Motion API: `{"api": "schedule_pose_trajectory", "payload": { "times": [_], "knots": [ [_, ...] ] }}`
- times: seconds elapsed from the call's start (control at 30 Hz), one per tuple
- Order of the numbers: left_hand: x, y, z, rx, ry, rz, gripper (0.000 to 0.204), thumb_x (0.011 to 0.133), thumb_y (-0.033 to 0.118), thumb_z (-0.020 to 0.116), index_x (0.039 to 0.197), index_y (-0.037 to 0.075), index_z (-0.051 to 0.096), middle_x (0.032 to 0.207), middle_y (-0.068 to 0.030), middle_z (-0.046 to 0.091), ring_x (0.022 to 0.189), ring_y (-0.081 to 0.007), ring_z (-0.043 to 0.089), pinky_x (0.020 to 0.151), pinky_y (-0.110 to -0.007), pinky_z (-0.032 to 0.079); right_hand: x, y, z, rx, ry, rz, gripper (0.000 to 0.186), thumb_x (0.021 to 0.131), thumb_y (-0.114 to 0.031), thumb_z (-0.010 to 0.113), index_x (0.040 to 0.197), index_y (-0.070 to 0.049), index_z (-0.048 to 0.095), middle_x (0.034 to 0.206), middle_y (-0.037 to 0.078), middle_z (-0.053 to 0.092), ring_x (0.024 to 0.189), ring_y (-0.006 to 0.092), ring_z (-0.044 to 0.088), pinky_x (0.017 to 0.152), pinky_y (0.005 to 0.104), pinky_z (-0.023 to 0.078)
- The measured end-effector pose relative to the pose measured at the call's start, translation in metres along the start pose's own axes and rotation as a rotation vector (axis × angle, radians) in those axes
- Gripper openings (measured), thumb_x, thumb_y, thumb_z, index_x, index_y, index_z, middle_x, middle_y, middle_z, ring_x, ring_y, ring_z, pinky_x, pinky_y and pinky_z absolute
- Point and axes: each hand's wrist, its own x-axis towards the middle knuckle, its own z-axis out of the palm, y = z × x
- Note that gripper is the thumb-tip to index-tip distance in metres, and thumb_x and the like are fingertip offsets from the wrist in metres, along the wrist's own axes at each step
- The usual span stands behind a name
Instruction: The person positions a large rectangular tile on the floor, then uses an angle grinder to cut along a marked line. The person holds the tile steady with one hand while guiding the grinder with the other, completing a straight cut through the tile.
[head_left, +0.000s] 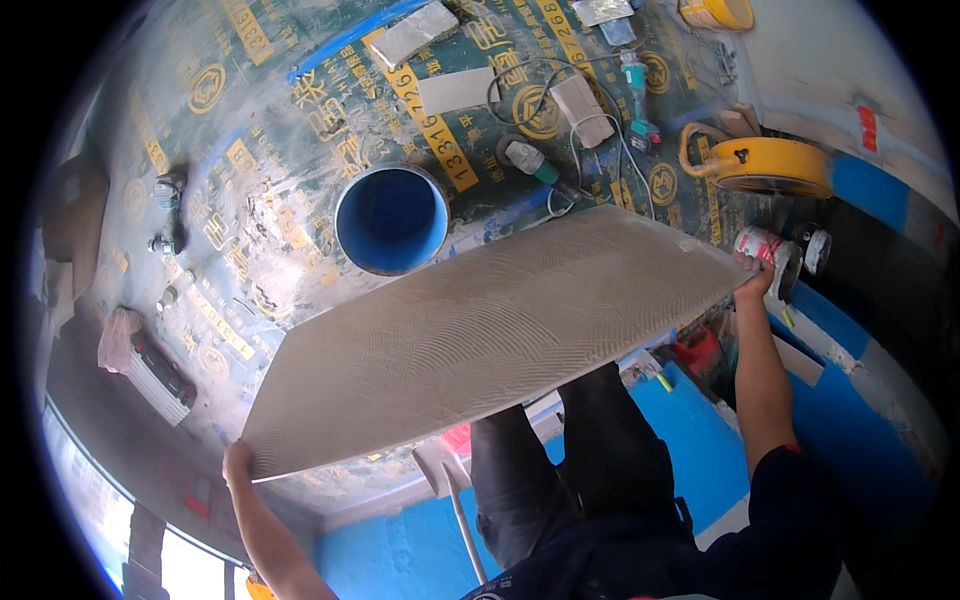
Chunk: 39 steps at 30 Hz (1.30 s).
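Observation:
A large rectangular tile (490,330), its upper face coated in grey-beige adhesive with curved combed ridges, spans the middle of the view in front of my legs. My left hand (238,462) grips its near left corner, fingers mostly hidden at the edge. At the right end, my right hand (755,276) has its fingers curled round the other corner. The tile is held tilted, and whether its far edge touches anything cannot be seen. Just beyond it stands a bucket (392,215) with a blue inside.
Green printed sheeting (300,130) covers the floor. Beyond the tile lie a corded grinder-like tool (527,157) and tile offcuts (583,110). A yellow round container (770,166) and a red-and-white can (762,246) stand right. A long-handled shovel (440,468) is beside my legs.

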Motion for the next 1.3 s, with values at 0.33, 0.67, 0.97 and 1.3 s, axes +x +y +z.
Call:
{"api": "schedule_pose_trajectory", "payload": {
  "times": [0.33, 0.67, 0.97, 1.3],
  "knots": [
    [0.008, -0.018, 0.017, 0.127, 0.008, 0.094, 0.041, 0.099, 0.024, 0.035, 0.127, 0.006, 0.059, 0.126, -0.0247, 0.061, 0.117, -0.0426, 0.058, 0.097, -0.053, 0.048, -0.045, 0.012, -0.004, 0.019, 0.011, -0.016, 0.033, 0.077, -0.017, 0.046, 0.052, -0.017, 0.026, 0.054, 0.005, 0.033, 0.066, 0.0265, 0.045, 0.077, 0.0405, 0.045],
    [0.041, -0.034, 0.006, 0.245, -0.024, 0.17, 0.041, 0.098, 0.022, 0.034, 0.123, 0.005, 0.062, 0.126, -0.0232, 0.061, 0.117, -0.0422, 0.058, 0.097, -0.054, 0.048, -0.014, 0.014, 0.015, 0.06, -0.03, 0.022, 0.028, 0.078, -0.015, 0.044, 0.055, -0.016, 0.029, 0.057, 0.005, 0.034, 0.065, 0.027, 0.045, 0.076, 0.0417, 0.044],
    [0.036, -0.019, 0.025, 0.208, 0.038, 0.136, 0.034, 0.095, 0.017, 0.039, 0.114, 0.003, 0.064, 0.117, -0.0231, 0.065, 0.109, -0.0421, 0.063, 0.092, -0.053, 0.051, 0.004, 0.005, 0.054, 0.052, -0.122, 0.048, 0.032, 0.084, -0.019, 0.042, 0.055, -0.016, 0.03, 0.055, 0.005, 0.036, 0.062, 0.0275, 0.045, 0.078, 0.044, 0.045],
    [-0.03, 0.03, -0.094, -0.067, 0.168, 0.133, 0.055, 0.089, 0.048, 0.051, 0.127, 0.009, 0.063, 0.129, -0.0236, 0.06, 0.12, -0.042, 0.056, 0.102, -0.047, 0.043, 0.015, 0.021, 0.126, -0.121, -0.176, 0.002, 0.016, 0.092, -0.025, 0.056, 0.086, -0.01, 0.058, 0.08, 0.006, 0.057, 0.09, 0.0259, 0.058, 0.092, 0.0458, 0.045]
  ]
}}
